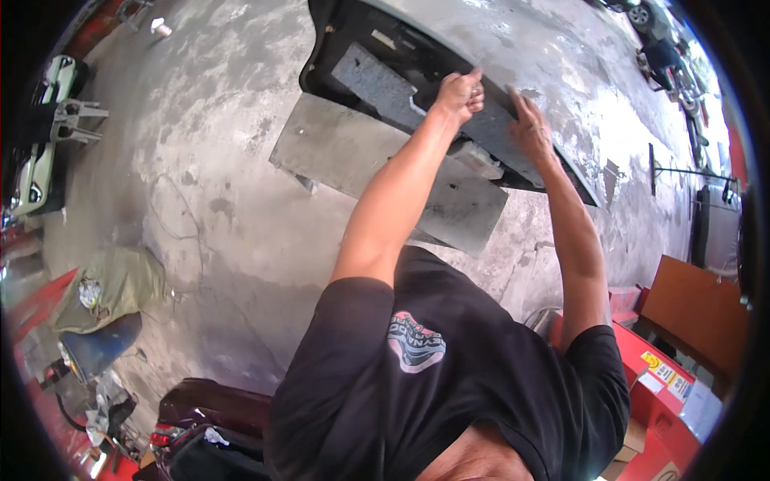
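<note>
A long black panel with grey fabric-like insets (373,76), which looks like a car door trim panel, lies slantwise on a low grey bench (345,148). My left hand (461,96) is closed over the panel, close to its far edge, thumb against the curled fingers. Whatever those fingers hold, if anything, is hidden. Farther right along the same edge, my right hand (531,130) has its fingers stretched out and touches the panel's rim. Between my forearms a pale, boxy recessed part (479,160) shows on the panel.
Stained concrete floor (216,152) surrounds the bench. At the left are a green-white bumper (48,140) and a draped olive cloth (112,289). A dark red car part (208,401) lies at lower left. Red boxes (658,401) and a brown board (694,309) stand at right.
</note>
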{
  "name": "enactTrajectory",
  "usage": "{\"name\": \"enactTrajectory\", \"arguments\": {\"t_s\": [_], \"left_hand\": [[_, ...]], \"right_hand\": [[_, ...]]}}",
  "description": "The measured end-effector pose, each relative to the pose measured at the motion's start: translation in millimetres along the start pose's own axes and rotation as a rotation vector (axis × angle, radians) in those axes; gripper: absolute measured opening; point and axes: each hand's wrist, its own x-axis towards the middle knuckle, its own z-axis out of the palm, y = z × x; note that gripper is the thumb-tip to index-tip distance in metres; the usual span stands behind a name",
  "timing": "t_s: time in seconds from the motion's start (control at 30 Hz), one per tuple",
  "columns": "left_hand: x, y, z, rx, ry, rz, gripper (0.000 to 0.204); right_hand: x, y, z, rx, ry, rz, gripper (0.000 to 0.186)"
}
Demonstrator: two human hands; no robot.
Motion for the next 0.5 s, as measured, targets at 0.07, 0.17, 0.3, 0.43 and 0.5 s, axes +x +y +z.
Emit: {"name": "enactTrajectory", "arguments": {"t_s": [0.07,0.17,0.3,0.43,0.5], "left_hand": [[1,-1,19,-0.015,-0.022,0.005,0.036],[-14,0,35,0.024,-0.002,0.034,0.035],[-69,26,22,0.098,-0.140,0.018,0.037],[-152,55,8,0.175,-0.027,0.063,0.032],[-208,59,-23,0.193,0.008,0.095,0.028]], "right_hand": [[-7,13,-8,-0.081,0.104,-0.011,0.082],[-24,26,-26,-0.009,0.032,0.173,0.077],[-56,30,-53,0.068,0.010,0.070,0.062],[-74,-39,-62,-0.030,0.162,-0.113,0.053],[-92,-83,-47,-0.044,0.220,-0.203,0.055]]}}
